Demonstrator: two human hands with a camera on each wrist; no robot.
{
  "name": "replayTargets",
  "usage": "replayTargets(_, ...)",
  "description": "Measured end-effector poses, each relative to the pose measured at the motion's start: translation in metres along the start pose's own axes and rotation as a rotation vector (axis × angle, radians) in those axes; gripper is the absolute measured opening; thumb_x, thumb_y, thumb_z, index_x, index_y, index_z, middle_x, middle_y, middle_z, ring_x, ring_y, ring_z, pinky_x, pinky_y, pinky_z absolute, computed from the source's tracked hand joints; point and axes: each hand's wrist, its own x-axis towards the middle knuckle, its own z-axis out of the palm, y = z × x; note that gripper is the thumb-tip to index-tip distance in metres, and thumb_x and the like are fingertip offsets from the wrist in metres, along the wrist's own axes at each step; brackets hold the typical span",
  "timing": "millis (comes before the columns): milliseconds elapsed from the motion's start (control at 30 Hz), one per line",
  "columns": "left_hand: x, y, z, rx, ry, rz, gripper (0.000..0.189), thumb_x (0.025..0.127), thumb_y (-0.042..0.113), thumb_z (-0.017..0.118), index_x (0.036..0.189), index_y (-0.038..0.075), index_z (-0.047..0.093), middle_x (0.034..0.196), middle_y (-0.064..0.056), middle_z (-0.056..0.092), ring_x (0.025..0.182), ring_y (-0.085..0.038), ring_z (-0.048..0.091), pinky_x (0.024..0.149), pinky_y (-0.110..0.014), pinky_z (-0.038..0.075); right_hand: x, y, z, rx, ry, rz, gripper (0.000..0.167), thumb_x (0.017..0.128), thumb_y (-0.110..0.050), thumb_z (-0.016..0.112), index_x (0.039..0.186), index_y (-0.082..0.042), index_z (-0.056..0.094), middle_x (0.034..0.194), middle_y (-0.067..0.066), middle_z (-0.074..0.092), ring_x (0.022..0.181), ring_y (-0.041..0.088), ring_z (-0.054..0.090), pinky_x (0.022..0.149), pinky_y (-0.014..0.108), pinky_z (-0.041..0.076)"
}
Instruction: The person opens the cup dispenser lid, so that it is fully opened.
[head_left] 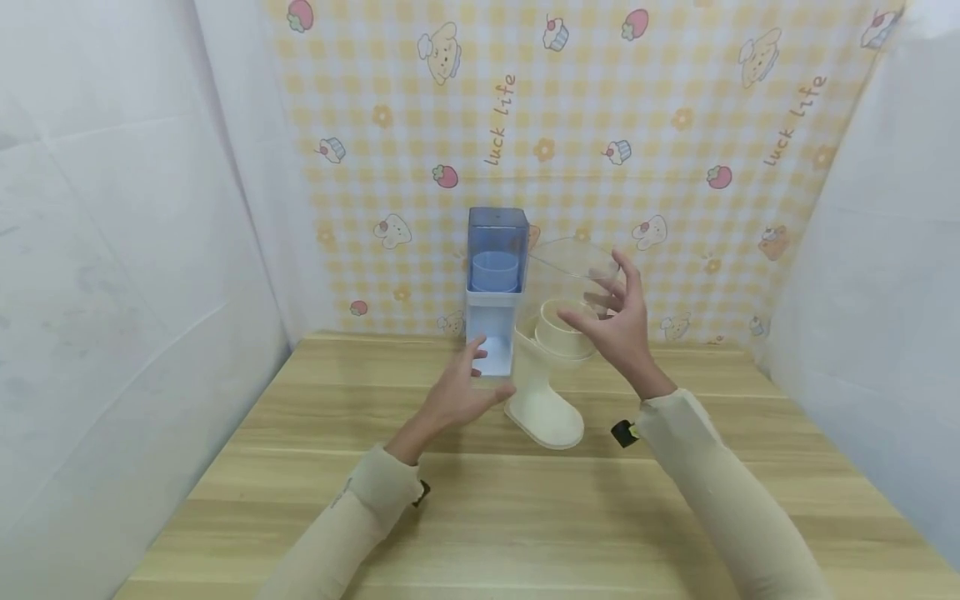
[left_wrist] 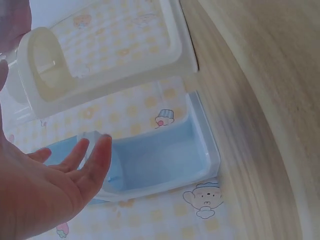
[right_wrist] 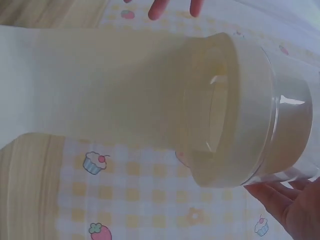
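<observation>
A cream stand (head_left: pixel 555 417) with a rounded foot and a ring-shaped holder (right_wrist: pixel 220 170) stands on the table. A clear plastic container (head_left: pixel 551 271) sits on the holder. My right hand (head_left: pixel 618 329) grips the container's right side, thumb in front and fingers seen through the plastic. To the left stands a tall dispenser (head_left: pixel 468 298) with a see-through blue upper box (head_left: pixel 497 237) and a pale lower bay (left_wrist: pixel 160 160). My left hand (head_left: pixel 457 396) is in front of that bay, fingers spread and nothing in them; the left wrist view shows the hand (left_wrist: pixel 50 190) overlapping the dispenser.
Behind the things hangs a yellow checked cloth (head_left: pixel 420 208) with cartoon prints. White sheets (head_left: pixel 97 250) close off both sides. The wood-grain table (head_left: pixel 480 517) extends toward me under both sleeves (head_left: pixel 360 500).
</observation>
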Motion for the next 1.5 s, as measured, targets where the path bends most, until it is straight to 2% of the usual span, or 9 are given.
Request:
replayTargets(233,-0.003,0.008,-0.003,-0.079,-0.011,0.050,0.099,0.083,0.060,0.072,0.157,0.016,0.023,0.151,-0.016,0.042,0.130,-0.040,0.047,0.100,-0.059,0.043,-0.012,-0.004,-0.006,0.147,-0.096,-0.091,0.100,0.074,0.001,0.085,0.154,-0.021,0.028,0.136,0.012,0.056,0.106,0.024,0.067,0.078,0.025,0.057)
replayTargets(400,-0.005,0.012,-0.003,-0.135,-0.067,0.094,0.109,0.078,0.072,0.067,0.159,0.016,0.019,0.154,-0.018,0.037,0.134,-0.040,0.042,0.102,-0.059,0.042,-0.020,-0.007,-0.010,0.306,-0.178,-0.149,0.100,0.073,0.000,0.087,0.153,-0.016,0.029,0.136,0.013,0.056,0.106,0.024,0.068,0.074,0.024,0.057)
replayTargets(533,-0.007,0.016,-0.001,-0.136,-0.101,0.136,0.118,0.073,0.082,0.062,0.160,0.018,0.015,0.157,-0.018,0.032,0.138,-0.041,0.037,0.103,-0.061,0.039,-0.025,-0.011,-0.013,0.411,-0.232,-0.202,0.100,0.073,-0.005,0.089,0.153,-0.013,0.029,0.138,0.021,0.053,0.107,0.029,0.067,0.078,0.030,0.058)
replayTargets(667,-0.009,0.020,0.002,-0.163,-0.119,0.142,0.123,0.069,0.085,0.062,0.160,0.018,0.013,0.158,-0.017,0.030,0.139,-0.039,0.036,0.103,-0.062,0.038,-0.029,-0.012,-0.013,0.492,-0.305,-0.243,0.101,0.073,-0.015,0.090,0.153,-0.013,0.028,0.140,0.024,0.051,0.110,0.033,0.065,0.084,0.040,0.057)
replayTargets(900,-0.014,0.026,0.006,-0.273,-0.188,0.149,0.136,0.064,0.086,0.066,0.159,0.009,0.006,0.158,-0.021,0.026,0.143,-0.037,0.030,0.109,-0.064,0.031,-0.031,-0.014,-0.013,0.656,-0.452,-0.289,0.099,0.077,-0.008,0.086,0.154,-0.015,0.023,0.143,0.025,0.048,0.117,0.040,0.061,0.095,0.050,0.051)
replayTargets(1100,-0.017,0.029,0.008,-0.296,-0.220,0.208,0.134,0.067,0.082,0.067,0.158,0.006,0.006,0.155,-0.020,0.032,0.142,-0.034,0.032,0.108,-0.058,0.035,-0.029,-0.012,-0.012,0.775,-0.572,-0.305,0.093,0.083,-0.002,0.079,0.155,-0.017,0.023,0.147,0.030,0.041,0.124,0.043,0.055,0.103,0.053,0.044)
replayTargets(1233,-0.019,0.030,0.009,-0.318,-0.218,0.210,0.130,0.069,0.078,0.070,0.157,0.004,0.009,0.152,-0.019,0.036,0.139,-0.032,0.035,0.107,-0.055,0.037,-0.025,-0.012,-0.011,0.809,-0.626,-0.315,0.089,0.086,-0.001,0.075,0.156,-0.017,0.022,0.149,0.031,0.038,0.127,0.042,0.053,0.107,0.053,0.041)
replayTargets(1333,-0.021,0.031,0.010,-0.321,-0.201,0.197,0.127,0.070,0.074,0.073,0.157,0.005,0.011,0.149,-0.018,0.039,0.137,-0.032,0.038,0.105,-0.054,0.038,-0.024,-0.014,-0.011,0.812,-0.642,-0.284,0.088,0.088,-0.003,0.073,0.156,-0.018,0.021,0.151,0.029,0.037,0.130,0.040,0.050,0.109,0.051,0.039)
replayTargets(1500,-0.023,0.032,0.012,-0.316,-0.162,0.170,0.126,0.069,0.071,0.077,0.156,0.007,0.012,0.146,-0.017,0.041,0.130,-0.031,0.044,0.102,-0.052,0.042,-0.026,-0.022,-0.012,0.675,-0.639,-0.233,0.100,0.084,-0.018,0.081,0.155,-0.019,0.011,0.153,0.029,0.033,0.132,0.037,0.049,0.110,0.046,0.039)
